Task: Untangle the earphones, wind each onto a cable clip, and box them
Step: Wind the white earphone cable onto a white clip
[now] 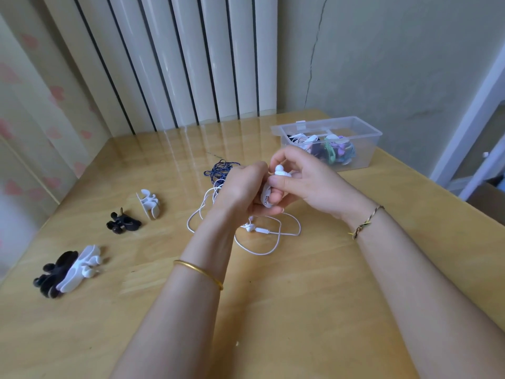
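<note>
Above the middle of the wooden table point(300, 310), both hands meet around a white cable clip point(281, 170). My left hand point(240, 192) grips its lower part, where a metal jack plug shows at the fingertips. My right hand point(297, 176) pinches the clip's top between thumb and fingers. The white earphone cable point(259, 236) hangs from the hands and lies in loose loops on the table below them. A dark blue earphone cable point(218, 169) lies tangled just behind the left hand. A clear plastic box point(366, 132) at the back right holds several wound earphones.
Spare cable clips lie on the left: a white one point(149, 203), a black one point(121, 221), and a black and white pair point(68, 270) near the left edge. A white radiator stands behind the table. The table's right edge runs diagonally past the box.
</note>
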Tool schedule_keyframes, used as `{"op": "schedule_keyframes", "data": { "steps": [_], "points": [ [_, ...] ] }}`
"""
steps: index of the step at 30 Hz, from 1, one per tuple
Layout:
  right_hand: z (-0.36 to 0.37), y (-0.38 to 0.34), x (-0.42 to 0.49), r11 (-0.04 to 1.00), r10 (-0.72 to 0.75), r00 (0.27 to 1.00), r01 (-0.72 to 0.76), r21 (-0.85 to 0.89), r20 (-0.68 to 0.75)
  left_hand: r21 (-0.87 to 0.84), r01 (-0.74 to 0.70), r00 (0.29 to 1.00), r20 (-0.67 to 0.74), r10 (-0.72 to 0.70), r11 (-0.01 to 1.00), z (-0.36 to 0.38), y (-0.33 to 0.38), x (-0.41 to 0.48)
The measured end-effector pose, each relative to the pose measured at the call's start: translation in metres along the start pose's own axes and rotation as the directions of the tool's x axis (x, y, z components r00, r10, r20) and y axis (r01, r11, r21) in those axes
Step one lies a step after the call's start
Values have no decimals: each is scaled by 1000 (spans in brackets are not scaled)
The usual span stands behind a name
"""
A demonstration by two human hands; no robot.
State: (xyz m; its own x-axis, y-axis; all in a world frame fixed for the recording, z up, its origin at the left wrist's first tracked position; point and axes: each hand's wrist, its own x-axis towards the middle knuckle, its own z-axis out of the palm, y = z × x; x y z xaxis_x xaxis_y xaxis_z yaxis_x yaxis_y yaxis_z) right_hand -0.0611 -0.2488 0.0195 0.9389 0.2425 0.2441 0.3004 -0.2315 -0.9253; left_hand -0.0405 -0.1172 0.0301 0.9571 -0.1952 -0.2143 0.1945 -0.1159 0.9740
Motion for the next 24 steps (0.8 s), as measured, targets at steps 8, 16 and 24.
{"op": "schedule_keyframes", "data": {
  "steps": [8, 16, 24],
  "points": [
    [14, -5, 11, 999, -33, 998, 33, -6, -61, -131, -73, 997, 21, 76, 989, -22, -1, -12],
    [33, -8, 18, 1000, 3, 997, -1, 22, -81, -169, -140, 989, 30, 147, 976, -47, -9, -16],
    [52, -15, 30, 998, -64, 998, 65, -14, 25, -189, -83, 996, 3, 85, 978, -77, -9, -19]
  ]
}}
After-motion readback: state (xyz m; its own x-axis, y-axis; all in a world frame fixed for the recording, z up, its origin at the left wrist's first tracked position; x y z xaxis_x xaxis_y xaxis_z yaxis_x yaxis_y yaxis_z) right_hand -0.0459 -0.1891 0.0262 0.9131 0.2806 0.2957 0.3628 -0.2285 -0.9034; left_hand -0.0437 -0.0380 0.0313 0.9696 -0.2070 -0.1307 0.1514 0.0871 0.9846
